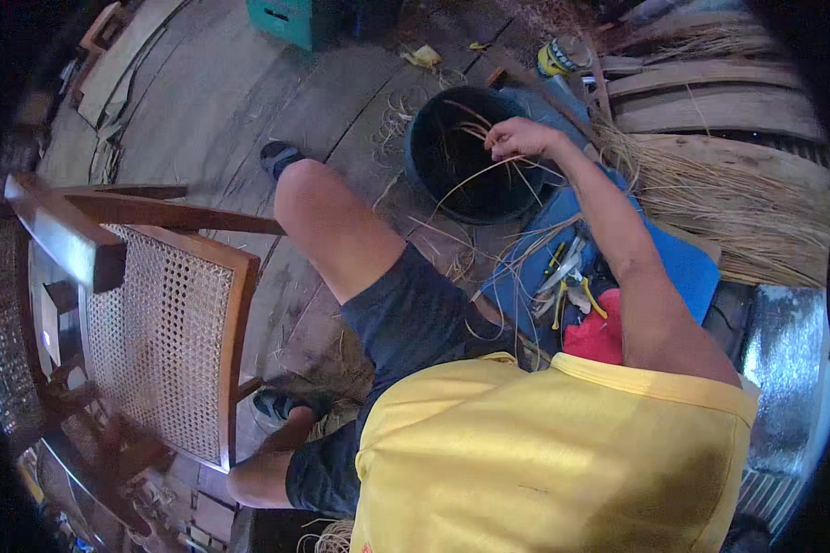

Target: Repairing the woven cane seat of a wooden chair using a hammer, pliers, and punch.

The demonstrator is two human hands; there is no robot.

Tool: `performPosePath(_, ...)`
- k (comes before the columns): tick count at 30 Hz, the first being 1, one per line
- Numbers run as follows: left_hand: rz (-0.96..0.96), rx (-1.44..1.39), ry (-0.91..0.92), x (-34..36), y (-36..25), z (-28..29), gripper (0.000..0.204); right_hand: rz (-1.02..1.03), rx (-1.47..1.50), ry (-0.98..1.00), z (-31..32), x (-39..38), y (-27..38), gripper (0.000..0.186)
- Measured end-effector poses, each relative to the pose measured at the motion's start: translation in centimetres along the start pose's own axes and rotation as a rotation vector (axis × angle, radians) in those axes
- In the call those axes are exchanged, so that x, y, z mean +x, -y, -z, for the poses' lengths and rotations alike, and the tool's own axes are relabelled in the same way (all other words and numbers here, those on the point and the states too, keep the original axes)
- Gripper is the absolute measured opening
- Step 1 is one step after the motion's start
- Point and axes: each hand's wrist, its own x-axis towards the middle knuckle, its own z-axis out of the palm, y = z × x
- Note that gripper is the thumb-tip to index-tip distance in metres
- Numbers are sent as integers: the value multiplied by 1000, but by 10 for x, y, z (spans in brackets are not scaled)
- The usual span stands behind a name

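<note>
My right hand [521, 138] reaches over a round dark bucket [411, 152]. Its fingers are closed on several thin cane strands [475, 129], which fan out over the bucket's mouth. What lies deeper in the bucket is too dark to make out. My left hand is out of the picture. By my right forearm, a blue board [687, 267] carries pliers and other hand tools [567, 286], with loose strands trailing across it. A red cloth-like thing [597, 332] lies beside the tools, partly covered by my arm.
A wooden chair with a woven cane panel [161, 323] stands at my left, close to my knees. Long bundles of cane [738, 198] lie over curved wooden boards at the right. A green crate [286, 20] and a yellow container [555, 60] are at the far side. Cane scraps litter the plank floor.
</note>
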Motion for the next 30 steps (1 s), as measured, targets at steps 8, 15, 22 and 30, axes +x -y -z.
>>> performPosePath(8,-13,-59,-49,-16,14,-31,85,110,129,-272,51,-73,16,16)
performPosePath(15,-17,-63,-82,-25,26,-49,86,297,111,-489,105,-121,63,13)
performPosePath(22,-6,-41,-108,-40,41,-58,87,540,-94,-695,163,-162,181,11)
performPosePath(30,-6,41,-138,-52,74,-52,88,724,-2,-1081,135,-158,322,16)
